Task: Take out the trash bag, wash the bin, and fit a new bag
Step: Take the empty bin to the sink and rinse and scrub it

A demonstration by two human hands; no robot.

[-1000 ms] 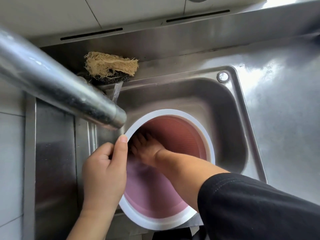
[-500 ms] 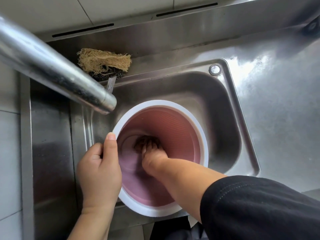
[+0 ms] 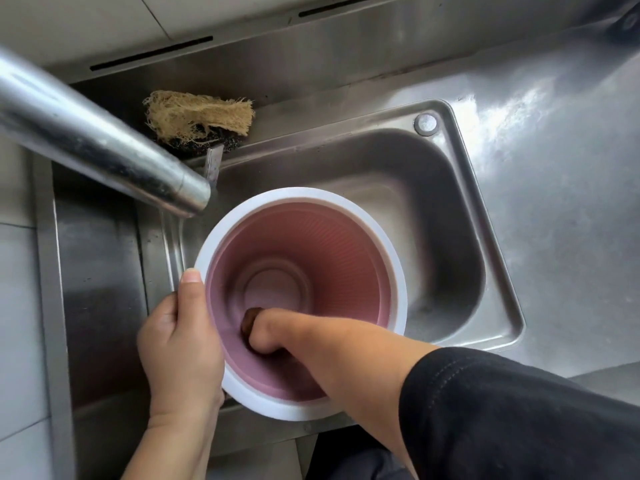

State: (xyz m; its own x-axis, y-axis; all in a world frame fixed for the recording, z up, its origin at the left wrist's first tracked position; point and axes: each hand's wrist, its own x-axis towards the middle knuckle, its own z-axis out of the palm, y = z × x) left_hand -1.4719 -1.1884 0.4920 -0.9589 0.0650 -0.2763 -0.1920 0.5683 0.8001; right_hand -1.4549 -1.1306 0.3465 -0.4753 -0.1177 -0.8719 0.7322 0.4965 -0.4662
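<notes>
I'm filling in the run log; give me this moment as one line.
stage: washing bin | left hand: grips bin rim | right hand: inside bin at bottom, rubbing | bin: in sink, no bag

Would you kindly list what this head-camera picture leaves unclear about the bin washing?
- Right hand: its fingers curl under inside the pink bin; any cloth there is hidden.
- Faucet: base cut off at the left edge; no running water discernible.
- Sink drain: hidden behind the bin.
- Left hand: fingers hidden behind the rim.

Right arm wears a black sleeve (image 3: pixel 519 420) — stitched seam visible; left forearm (image 3: pixel 166 448) bare.
</notes>
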